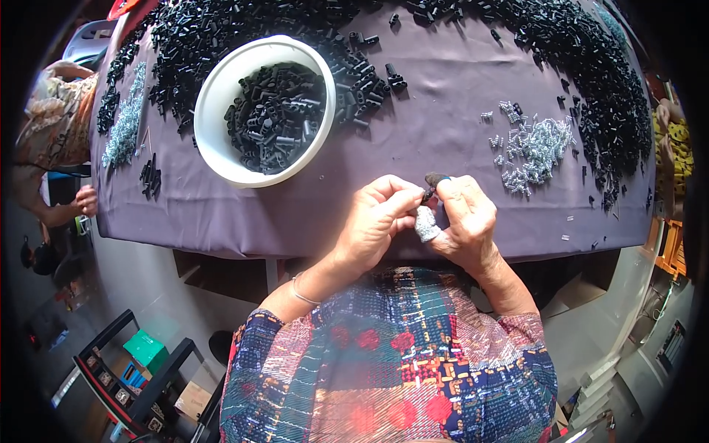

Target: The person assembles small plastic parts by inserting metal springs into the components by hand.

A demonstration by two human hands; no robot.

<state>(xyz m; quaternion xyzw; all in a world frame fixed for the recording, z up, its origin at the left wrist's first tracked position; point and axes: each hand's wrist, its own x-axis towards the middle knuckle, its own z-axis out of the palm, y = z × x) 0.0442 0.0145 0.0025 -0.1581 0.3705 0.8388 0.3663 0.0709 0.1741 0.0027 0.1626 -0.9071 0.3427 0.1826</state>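
My left hand [375,224] and my right hand [471,225] meet over the near edge of the cloth-covered table. Between their fingertips is a small black plastic piece [427,195], mostly hidden by the fingers. Thumb and index finger of the left hand pinch it from one side. On the right hand, a dark cover [436,179] wraps one fingertip and a pale grey wrap [426,224] covers the thumb. Small metal springs [538,151] lie in a loose pile to the right. Up and left stands a white bucket [214,140] holding black tubular plastic pieces [277,111].
Heaps of black pieces [591,81] spread along the table's far and right sides. More springs [127,125] form a strip at the left, near a person's hand [86,200]. A dark-framed rack [133,384] with a green box [147,350] stands at lower left.
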